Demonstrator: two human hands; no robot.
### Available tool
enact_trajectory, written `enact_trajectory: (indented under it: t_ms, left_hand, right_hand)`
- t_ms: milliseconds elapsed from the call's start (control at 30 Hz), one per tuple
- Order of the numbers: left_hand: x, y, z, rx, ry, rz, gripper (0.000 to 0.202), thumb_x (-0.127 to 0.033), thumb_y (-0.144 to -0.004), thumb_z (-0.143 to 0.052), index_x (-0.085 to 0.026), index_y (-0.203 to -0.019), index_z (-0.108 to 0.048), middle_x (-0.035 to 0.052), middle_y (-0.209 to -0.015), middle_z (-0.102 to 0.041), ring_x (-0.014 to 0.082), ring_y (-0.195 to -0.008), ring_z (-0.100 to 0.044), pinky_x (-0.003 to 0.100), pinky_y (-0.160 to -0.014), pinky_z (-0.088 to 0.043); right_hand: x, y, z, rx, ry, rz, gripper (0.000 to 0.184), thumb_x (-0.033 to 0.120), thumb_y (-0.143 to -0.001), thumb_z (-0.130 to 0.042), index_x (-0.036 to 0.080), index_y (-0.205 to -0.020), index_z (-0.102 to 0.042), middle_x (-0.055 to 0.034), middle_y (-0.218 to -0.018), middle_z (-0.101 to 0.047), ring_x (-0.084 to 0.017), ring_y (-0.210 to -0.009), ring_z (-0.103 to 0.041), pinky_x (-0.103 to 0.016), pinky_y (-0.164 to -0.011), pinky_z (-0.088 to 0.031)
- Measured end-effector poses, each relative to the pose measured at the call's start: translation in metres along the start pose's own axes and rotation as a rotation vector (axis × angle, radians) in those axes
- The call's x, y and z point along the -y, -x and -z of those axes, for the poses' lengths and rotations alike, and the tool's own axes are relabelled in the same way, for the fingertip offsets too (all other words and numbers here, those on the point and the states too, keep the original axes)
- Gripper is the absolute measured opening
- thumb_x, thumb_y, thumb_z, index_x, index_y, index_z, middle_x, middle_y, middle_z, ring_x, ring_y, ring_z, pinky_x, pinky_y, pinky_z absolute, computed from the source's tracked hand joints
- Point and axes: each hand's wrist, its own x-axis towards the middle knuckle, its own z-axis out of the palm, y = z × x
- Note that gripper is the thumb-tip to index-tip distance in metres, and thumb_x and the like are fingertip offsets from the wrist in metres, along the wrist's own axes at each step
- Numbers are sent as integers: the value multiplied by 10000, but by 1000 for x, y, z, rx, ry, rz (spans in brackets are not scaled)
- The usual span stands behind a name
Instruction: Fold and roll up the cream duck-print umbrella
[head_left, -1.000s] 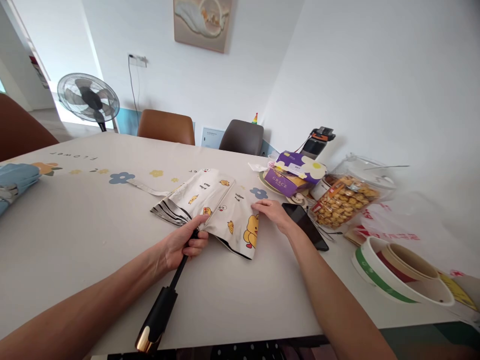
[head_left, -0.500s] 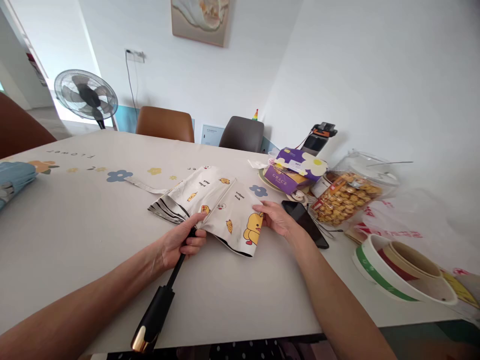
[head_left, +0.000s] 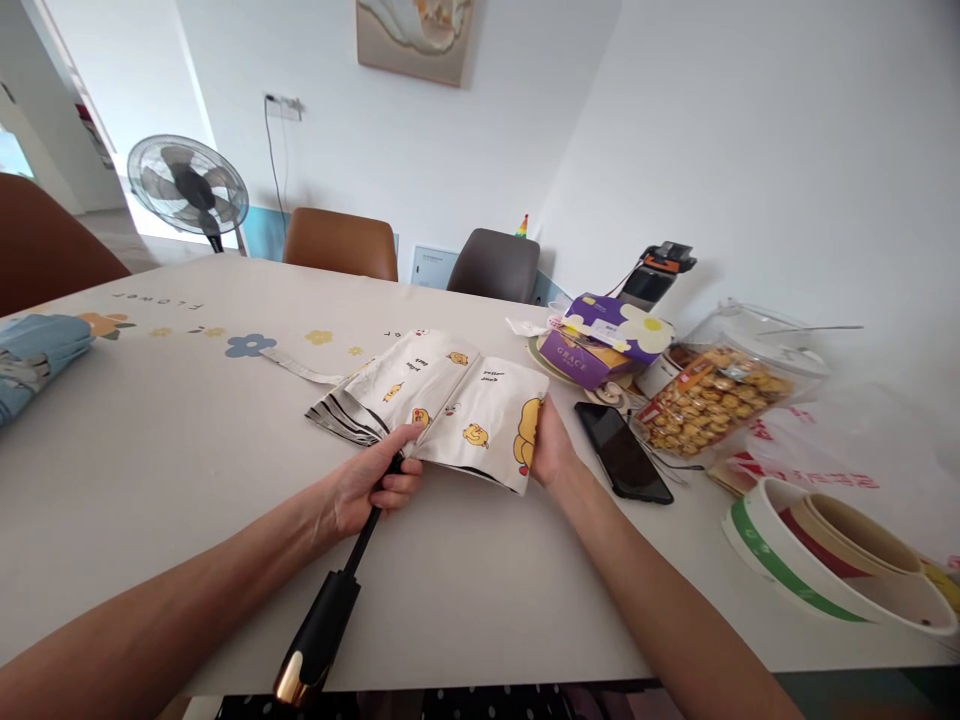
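Note:
A folding umbrella lies on the white table (head_left: pixel 150 480). Its cream canopy (head_left: pixel 450 400) has yellow duck prints and is partly flattened into pleats. A black shaft runs from it towards me to a black handle with a gold cap (head_left: pixel 315 640) at the table's near edge. My left hand (head_left: pixel 371 485) is closed round the shaft just below the canopy. My right hand (head_left: pixel 551 450) grips the canopy's right edge, fingers tucked under the fabric. The umbrella's strap (head_left: pixel 296 365) trails to the left.
A black phone (head_left: pixel 622 462) lies right of the umbrella. Behind it are a purple box (head_left: pixel 592 345) on a plate and a clear snack jar (head_left: pixel 720 395). Stacked paper bowls (head_left: pixel 832 545) sit at the right. A blue bundle (head_left: pixel 34 355) lies far left. Chairs and a fan stand beyond.
My right hand slid from the canopy's far right corner down to its right edge and took hold of the fabric. The left hand kept its grip on the shaft.

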Motion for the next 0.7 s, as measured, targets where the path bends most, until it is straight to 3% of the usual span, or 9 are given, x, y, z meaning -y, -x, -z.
enact_trajectory:
  t_ms: [67, 133, 233, 333, 433, 533, 700]
  left_hand:
    - [0, 0, 0, 11, 5, 1, 360, -418, -748, -635, -193, -704, -357, -93, -533, -313, -9, -324, -190, 112, -252, -94]
    - [-1, -1, 0, 18, 10, 1, 368, -421, -744, -638, -195, -701, -351, -95, -530, -305, -7, -325, -183, 114, -254, -91]
    - [0, -2, 1, 22, 18, -24, 366, -417, -740, -643, -195, -707, -353, -91, -534, -316, -6, -335, -192, 111, -262, -93]
    - [1, -3, 1, 22, 13, -46, 364, -424, -727, -652, -193, -731, -371, -78, -552, -354, -4, -352, -214, 108, -273, -97]
    - [3, -2, 1, 23, -32, -91, 357, -434, -713, -661, -190, -790, -411, -46, -617, -451, -6, -369, -235, 109, -282, -97]
    - [5, -2, -1, 9, -67, -129, 378, -443, -694, -675, -188, -841, -438, -3, -714, -536, -4, -382, -288, 113, -284, -97]
    - [6, -2, -2, 30, -68, -154, 362, -417, -695, -684, -191, -871, -463, 2, -741, -551, 20, -416, -388, 122, -283, -119]
  right_hand:
    - [6, 7, 2, -5, 8, 18, 556, 677, -780, -343, 222, -912, -635, -77, -843, -712, -270, -895, -655, -411, -763, -533]
    - [9, 11, 4, -3, 38, 24, 508, 652, -773, -418, 215, -921, -630, -76, -831, -713, -268, -868, -664, -408, -751, -539]
    - [11, 12, 3, 1, 119, -36, 255, 331, -724, -642, 194, -939, -624, -68, -813, -718, -250, -778, -683, -386, -722, -553]
    - [14, 12, 1, -29, 149, 7, 272, 158, -664, -674, 174, -930, -620, -70, -804, -718, -239, -710, -688, -365, -677, -567]
    - [22, 16, -1, -41, 142, 106, 257, 158, -675, -660, 176, -928, -617, -63, -795, -716, -229, -679, -688, -341, -632, -575]
    - [31, 24, -5, -34, 180, 102, 208, 194, -709, -619, 169, -916, -619, -74, -736, -705, -235, -617, -681, -342, -559, -570]
    - [45, 27, -22, -78, 150, 105, 131, 166, -750, -536, 153, -847, -622, -68, -641, -680, -219, -552, -663, -315, -502, -552]
